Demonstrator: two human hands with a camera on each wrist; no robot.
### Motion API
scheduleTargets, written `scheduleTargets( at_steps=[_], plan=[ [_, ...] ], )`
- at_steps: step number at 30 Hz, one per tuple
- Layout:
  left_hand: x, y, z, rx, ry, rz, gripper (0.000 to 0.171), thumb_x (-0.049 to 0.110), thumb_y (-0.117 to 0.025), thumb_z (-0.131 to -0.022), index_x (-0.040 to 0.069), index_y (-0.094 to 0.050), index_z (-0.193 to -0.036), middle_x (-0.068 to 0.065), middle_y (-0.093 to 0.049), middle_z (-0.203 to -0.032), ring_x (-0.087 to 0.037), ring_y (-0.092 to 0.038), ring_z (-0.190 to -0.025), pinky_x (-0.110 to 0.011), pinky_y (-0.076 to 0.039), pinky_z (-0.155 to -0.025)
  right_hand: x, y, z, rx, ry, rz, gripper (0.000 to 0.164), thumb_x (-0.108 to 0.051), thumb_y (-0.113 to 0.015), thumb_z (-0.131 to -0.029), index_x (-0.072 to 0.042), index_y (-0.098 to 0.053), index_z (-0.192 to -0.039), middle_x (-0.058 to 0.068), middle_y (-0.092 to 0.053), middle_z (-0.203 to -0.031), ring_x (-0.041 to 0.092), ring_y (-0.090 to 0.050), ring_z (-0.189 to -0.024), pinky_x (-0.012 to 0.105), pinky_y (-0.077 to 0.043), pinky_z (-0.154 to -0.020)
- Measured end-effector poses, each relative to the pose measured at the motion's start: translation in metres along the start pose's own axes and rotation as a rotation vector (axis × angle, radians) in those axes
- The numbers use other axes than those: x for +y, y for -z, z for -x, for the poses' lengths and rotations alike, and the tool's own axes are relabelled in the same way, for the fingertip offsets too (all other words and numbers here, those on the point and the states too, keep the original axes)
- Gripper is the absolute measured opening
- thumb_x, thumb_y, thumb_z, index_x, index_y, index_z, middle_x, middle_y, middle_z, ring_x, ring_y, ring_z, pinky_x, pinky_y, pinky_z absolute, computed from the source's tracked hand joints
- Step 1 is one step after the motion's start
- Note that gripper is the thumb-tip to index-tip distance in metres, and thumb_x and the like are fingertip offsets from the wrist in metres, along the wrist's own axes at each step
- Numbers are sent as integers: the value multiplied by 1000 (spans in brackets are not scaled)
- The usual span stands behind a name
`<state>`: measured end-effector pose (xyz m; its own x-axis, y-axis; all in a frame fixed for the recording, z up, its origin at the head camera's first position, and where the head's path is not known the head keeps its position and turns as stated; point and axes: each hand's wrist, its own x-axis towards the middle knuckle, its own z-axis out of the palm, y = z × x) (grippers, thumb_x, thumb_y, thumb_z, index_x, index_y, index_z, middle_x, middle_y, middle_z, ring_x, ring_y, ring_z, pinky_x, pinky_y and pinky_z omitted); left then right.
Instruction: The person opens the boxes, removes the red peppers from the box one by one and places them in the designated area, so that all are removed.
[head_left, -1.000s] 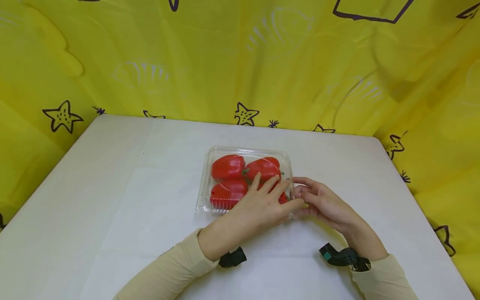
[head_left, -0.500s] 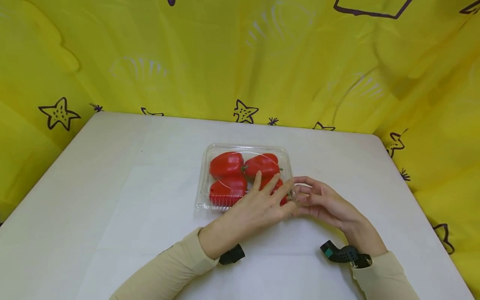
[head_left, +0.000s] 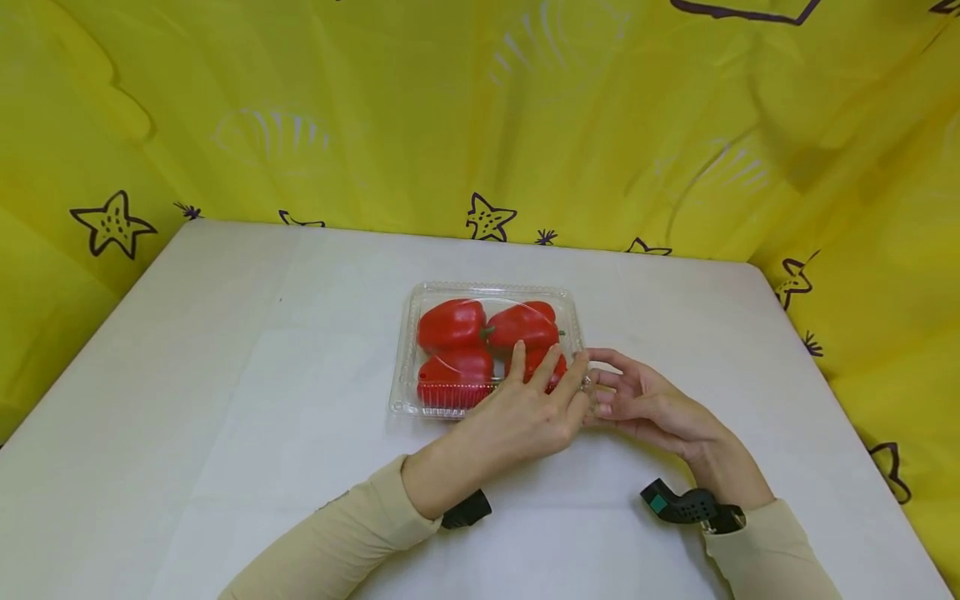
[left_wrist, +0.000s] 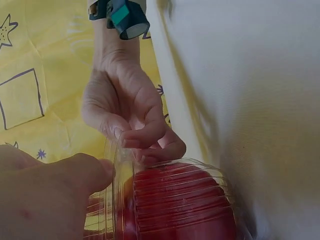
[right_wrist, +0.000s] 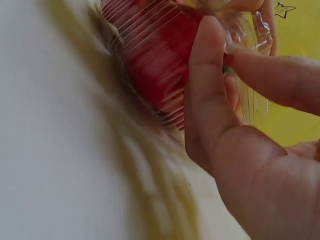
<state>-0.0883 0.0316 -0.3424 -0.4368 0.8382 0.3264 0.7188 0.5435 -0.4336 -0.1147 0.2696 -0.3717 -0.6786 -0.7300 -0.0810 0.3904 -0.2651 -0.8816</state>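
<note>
A clear plastic clamshell container (head_left: 402, 367) sits on the white table with several red bell peppers (head_left: 452, 325) inside. My left hand (head_left: 525, 417) lies over its near right part, fingers spread on the lid. In the left wrist view, the left thumb (left_wrist: 92, 172) touches the layered rim (left_wrist: 118, 195). At the container's right edge, my right hand (head_left: 663, 408) pinches the rim near the corner, thumb and curled fingers close together. The right wrist view shows the index finger (right_wrist: 206, 55) against the clear side, with a red pepper (right_wrist: 155, 55) behind ridged plastic. The left hand hides the near right pepper partly.
The white table (head_left: 315, 467) extends around the container on all sides. A yellow curtain (head_left: 375, 125) with drawn stars hangs behind it and along both sides. Black wrist cameras (head_left: 675, 507) are strapped at both wrists below the sleeves (head_left: 352, 529).
The left thumb has drawn in from the right end of the rim towards the left fingers. The right fingers shift slightly at the corner. The container stays in place while the view tilts slightly.
</note>
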Motion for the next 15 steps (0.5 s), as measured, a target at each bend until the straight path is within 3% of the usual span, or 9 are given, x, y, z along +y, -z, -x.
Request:
scheduleTargets(
  at_steps=[7,15],
  plan=[
    [1,3,-4,37,20,-22,17,26,-53,-102,13,-63,-106,-11,-59,-142,-32,-63,-123,-59,-53,-93,-3,-8,-5,110,-33,140,55,13,-49,-93,-10,-31,-139,1,-61,-119,14,-63,-96,27,-58,-86],
    [-6,6,1,-28,68,124,29,30,-61,-98,25,-61,-127,-5,-52,-148,-31,-54,-134,-56,-48,-106,-4,-9,-3,170,-68,192,56,12,-51,-93,-10,-31,-141,3,-59,-117,14,-64,-95,29,-59,-87]
  ],
)
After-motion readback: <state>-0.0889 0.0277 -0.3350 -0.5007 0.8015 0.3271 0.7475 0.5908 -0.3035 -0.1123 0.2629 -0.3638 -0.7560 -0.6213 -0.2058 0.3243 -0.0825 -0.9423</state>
